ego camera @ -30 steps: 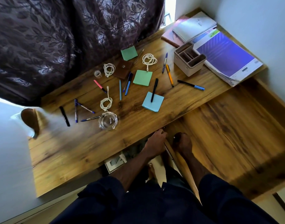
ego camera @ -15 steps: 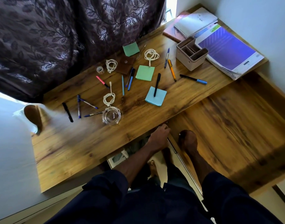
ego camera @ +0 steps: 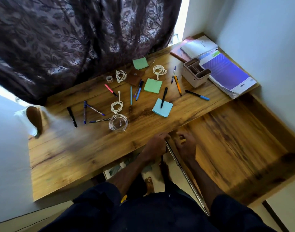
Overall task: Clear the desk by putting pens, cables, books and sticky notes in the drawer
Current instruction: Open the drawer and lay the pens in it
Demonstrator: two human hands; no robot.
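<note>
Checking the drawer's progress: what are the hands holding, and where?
The left hand grips the drawer side's top edge; the right hand holds nothing.

1. Left hand (ego camera: 156,146) and right hand (ego camera: 185,144) sit at the desk (ego camera: 63,158) front edge, side by side, drawer rail (ego camera: 175,158) between them.
2. Drawer (ego camera: 235,148) is pulled out, right of the right hand, lower than the desktop.
3. Glass dish (ego camera: 118,123) just beyond and left of the left hand.
4. Sticky pad (ego camera: 162,108) straight beyond the left hand, a pen (ego camera: 164,97) lying on it.
5. Second pad (ego camera: 153,85) further beyond; third pad (ego camera: 140,63) at the far edge by the curtain (ego camera: 76,39).
6. Loose pens (ego camera: 84,112) far left of the left hand.
7. Organizer (ego camera: 195,74) beyond the right hand; books (ego camera: 227,74) right of it, at the far right corner.
</note>
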